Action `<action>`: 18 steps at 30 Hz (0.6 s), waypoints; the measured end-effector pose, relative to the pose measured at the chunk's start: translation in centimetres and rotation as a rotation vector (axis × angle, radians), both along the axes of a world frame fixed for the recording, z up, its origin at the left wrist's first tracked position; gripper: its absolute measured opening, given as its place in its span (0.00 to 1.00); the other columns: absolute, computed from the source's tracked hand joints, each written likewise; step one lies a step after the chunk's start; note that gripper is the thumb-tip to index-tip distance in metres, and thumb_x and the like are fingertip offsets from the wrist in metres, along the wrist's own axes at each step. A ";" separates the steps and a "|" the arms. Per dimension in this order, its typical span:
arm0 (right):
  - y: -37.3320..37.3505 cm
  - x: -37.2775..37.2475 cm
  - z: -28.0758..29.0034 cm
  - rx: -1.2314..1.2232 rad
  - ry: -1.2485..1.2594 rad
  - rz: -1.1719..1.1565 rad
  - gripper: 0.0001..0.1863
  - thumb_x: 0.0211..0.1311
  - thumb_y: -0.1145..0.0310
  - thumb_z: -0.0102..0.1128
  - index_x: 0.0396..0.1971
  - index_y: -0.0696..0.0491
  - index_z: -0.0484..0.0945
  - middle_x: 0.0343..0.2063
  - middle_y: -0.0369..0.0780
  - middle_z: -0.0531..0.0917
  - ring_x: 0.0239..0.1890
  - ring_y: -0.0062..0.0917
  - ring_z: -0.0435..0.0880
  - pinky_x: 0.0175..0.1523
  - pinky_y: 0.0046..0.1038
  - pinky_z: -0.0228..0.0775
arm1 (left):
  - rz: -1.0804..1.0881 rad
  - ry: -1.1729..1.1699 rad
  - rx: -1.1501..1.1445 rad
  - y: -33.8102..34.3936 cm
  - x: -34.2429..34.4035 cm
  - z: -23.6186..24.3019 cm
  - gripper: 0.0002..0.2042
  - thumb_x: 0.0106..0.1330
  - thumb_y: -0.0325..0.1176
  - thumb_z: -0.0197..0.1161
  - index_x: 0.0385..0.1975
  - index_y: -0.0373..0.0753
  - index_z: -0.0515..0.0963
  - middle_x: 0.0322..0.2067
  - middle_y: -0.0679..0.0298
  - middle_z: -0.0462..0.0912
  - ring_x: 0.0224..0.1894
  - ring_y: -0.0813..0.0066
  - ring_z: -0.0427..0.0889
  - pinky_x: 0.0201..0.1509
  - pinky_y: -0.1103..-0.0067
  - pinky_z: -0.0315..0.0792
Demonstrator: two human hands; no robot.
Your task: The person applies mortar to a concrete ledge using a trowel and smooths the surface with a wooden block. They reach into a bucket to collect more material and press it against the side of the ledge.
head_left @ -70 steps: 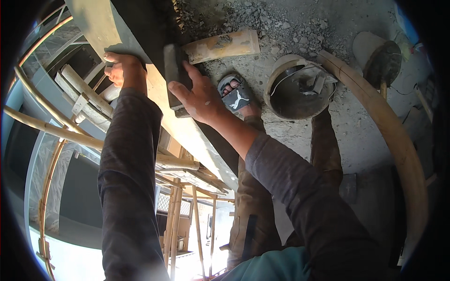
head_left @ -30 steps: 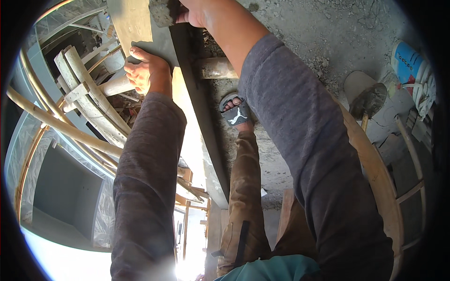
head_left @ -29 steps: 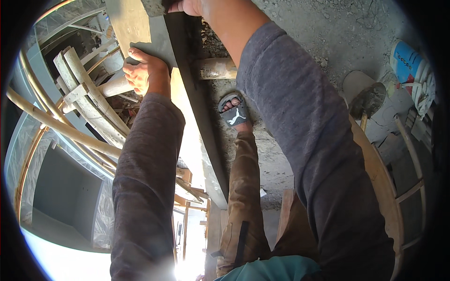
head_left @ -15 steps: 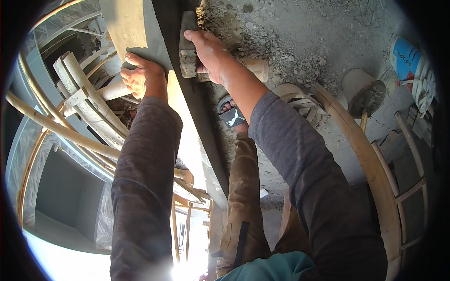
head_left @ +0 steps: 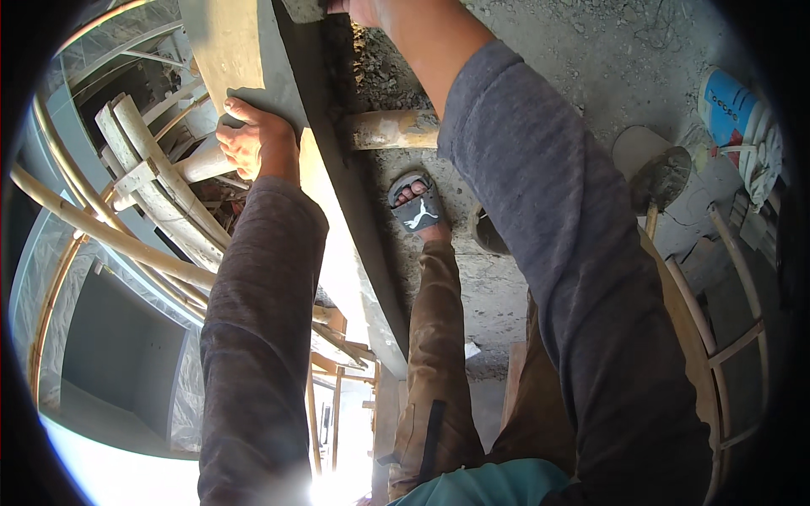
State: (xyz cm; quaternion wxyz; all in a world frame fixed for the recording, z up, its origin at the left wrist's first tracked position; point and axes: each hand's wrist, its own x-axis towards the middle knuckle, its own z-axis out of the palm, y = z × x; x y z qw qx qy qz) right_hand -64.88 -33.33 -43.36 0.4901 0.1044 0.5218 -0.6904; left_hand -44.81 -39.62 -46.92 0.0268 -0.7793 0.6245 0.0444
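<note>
My left hand (head_left: pixel 261 143) rests on a grey plastered ledge (head_left: pixel 287 93), its fingers curled over the left edge and its thumb on top. At the upper rim my right hand (head_left: pixel 364 10) is partly cut off. It holds a grey, mortar-covered plastering float (head_left: pixel 305 8), of which only one end shows, by the top of the ledge's dark right side face (head_left: pixel 325 126). How the fingers close round the float is mostly out of the picture.
A wooden pole (head_left: pixel 395 130) juts from the ledge's right side, above my sandalled foot (head_left: pixel 418 202). Rubble covers the ground. At right stand a mortar-smeared bucket (head_left: pixel 641 156), a blue and white bag (head_left: pixel 730 105) and a ladder-like frame (head_left: pixel 738 341). Bamboo poles (head_left: pixel 126 240) cross at left.
My right hand has moved the float up and away along the ledge's side to the picture's upper rim, uncovering the pole. My left hand has stayed in place.
</note>
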 end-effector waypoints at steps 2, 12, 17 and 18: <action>1.8 4.5 -1.9 -0.100 0.107 0.046 0.34 0.66 0.48 0.57 0.63 0.57 0.71 0.52 0.46 0.81 0.54 0.35 0.80 0.60 0.33 0.70 | -0.016 0.004 -0.021 -0.4 0.4 0.3 0.40 0.70 0.68 0.35 0.62 0.37 0.70 0.60 0.56 0.76 0.63 0.56 0.74 0.66 0.61 0.65; 6.2 15.3 -0.6 0.323 0.234 0.333 0.46 0.60 0.45 0.63 0.68 0.64 0.63 0.64 0.60 0.71 0.68 0.48 0.70 0.71 0.36 0.61 | 0.011 0.015 -0.031 -0.8 0.4 -0.3 0.42 0.68 0.70 0.35 0.62 0.36 0.71 0.58 0.53 0.78 0.61 0.52 0.76 0.63 0.59 0.68; 3.6 12.6 -1.1 0.348 0.390 0.194 0.46 0.59 0.44 0.61 0.67 0.65 0.64 0.61 0.61 0.73 0.65 0.50 0.73 0.69 0.38 0.64 | -0.032 0.051 0.008 -0.3 0.1 0.0 0.42 0.68 0.70 0.35 0.59 0.34 0.73 0.55 0.50 0.79 0.59 0.50 0.76 0.64 0.59 0.68; 2.9 10.9 -2.2 0.390 0.472 0.198 0.46 0.59 0.44 0.61 0.66 0.65 0.65 0.58 0.60 0.76 0.62 0.50 0.76 0.67 0.38 0.67 | -0.032 0.065 -0.019 0.3 -0.2 -0.6 0.41 0.69 0.69 0.35 0.59 0.34 0.73 0.55 0.50 0.80 0.59 0.51 0.77 0.64 0.59 0.68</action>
